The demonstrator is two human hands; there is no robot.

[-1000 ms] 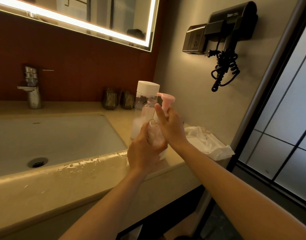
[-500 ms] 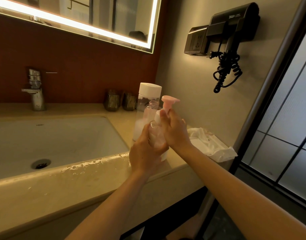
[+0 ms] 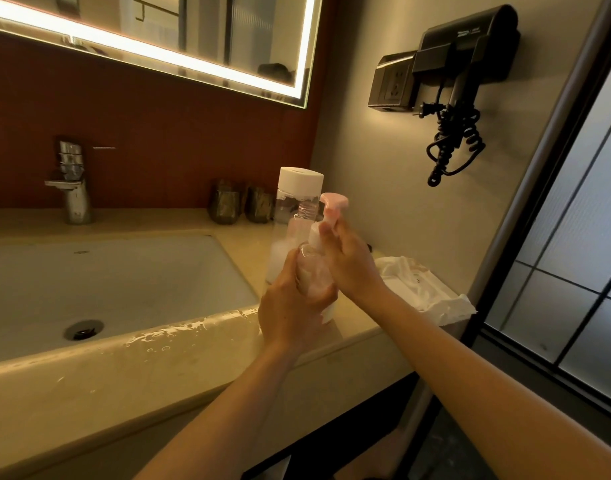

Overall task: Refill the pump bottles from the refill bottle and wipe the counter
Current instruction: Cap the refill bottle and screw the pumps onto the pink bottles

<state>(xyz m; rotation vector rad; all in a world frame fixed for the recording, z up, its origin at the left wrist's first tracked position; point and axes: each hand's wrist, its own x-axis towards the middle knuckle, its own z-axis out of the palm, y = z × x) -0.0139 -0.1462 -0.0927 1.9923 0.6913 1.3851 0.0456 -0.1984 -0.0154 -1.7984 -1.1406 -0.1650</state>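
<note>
A small clear pump bottle (image 3: 314, 271) with a pink pump head (image 3: 334, 202) stands on the beige counter (image 3: 89, 375) right of the sink. My left hand (image 3: 290, 306) grips its body from the front. My right hand (image 3: 349, 261) grips the white collar under the pump head. Just behind stands a taller clear refill bottle (image 3: 290, 216) with a white cap, upright, part filled with pale liquid. A white cloth (image 3: 421, 289) lies crumpled on the counter's right end.
A white sink basin (image 3: 117, 285) with a drain fills the left; water drops sit on its front rim (image 3: 179, 337). A chrome tap (image 3: 72, 188) stands behind. Two dark cups (image 3: 241, 206) stand by the back wall. A hair dryer (image 3: 463, 71) hangs on the right wall.
Both hands stay on the pump bottle. My right hand's fingers have shifted slightly on the collar below the pump head. The bottle stays in place.
</note>
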